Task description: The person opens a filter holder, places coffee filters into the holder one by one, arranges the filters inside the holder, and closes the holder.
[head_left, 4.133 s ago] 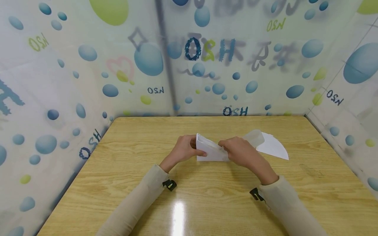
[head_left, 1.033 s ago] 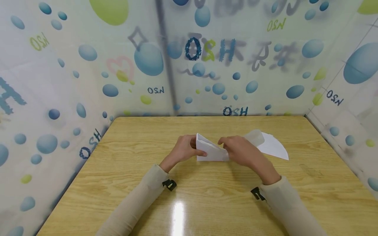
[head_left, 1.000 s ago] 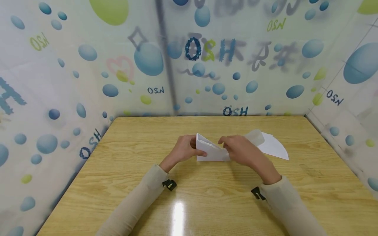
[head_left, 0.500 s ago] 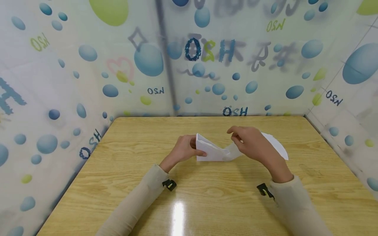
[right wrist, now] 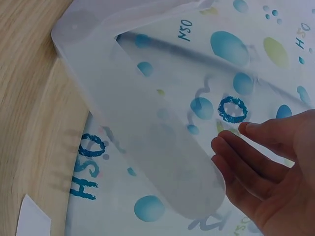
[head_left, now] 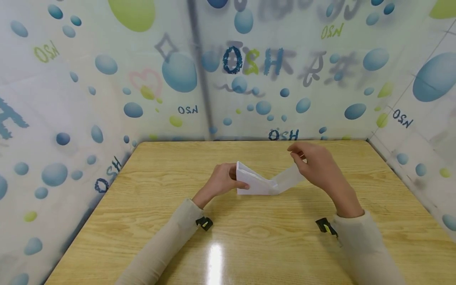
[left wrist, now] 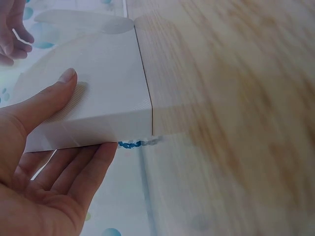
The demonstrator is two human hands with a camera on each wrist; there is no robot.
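My left hand (head_left: 222, 180) holds a white, box-like piece (head_left: 253, 184) with a slanted top edge, low over the wooden table. Its thumb lies on the near face and the other fingers are behind. A translucent rounded strip (right wrist: 147, 132) sticks out at an angle from the low corner of the white piece. My right hand (head_left: 317, 164) is at the strip's free end with its fingers loosely bent. In the right wrist view its fingertips (right wrist: 216, 142) are beside the rounded end and the thumb is apart from them.
In the right wrist view a corner of another white flat piece (right wrist: 32, 219) lies on the wooden table (head_left: 249, 233); in the head view the right hand and forearm hide it. A patterned curtain (head_left: 235, 99) with blue and green spots stands behind the table and along its sides.
My right hand has left the low end of the white piece and moved right and up along the strip, uncovering that corner. My left hand has stayed in place.
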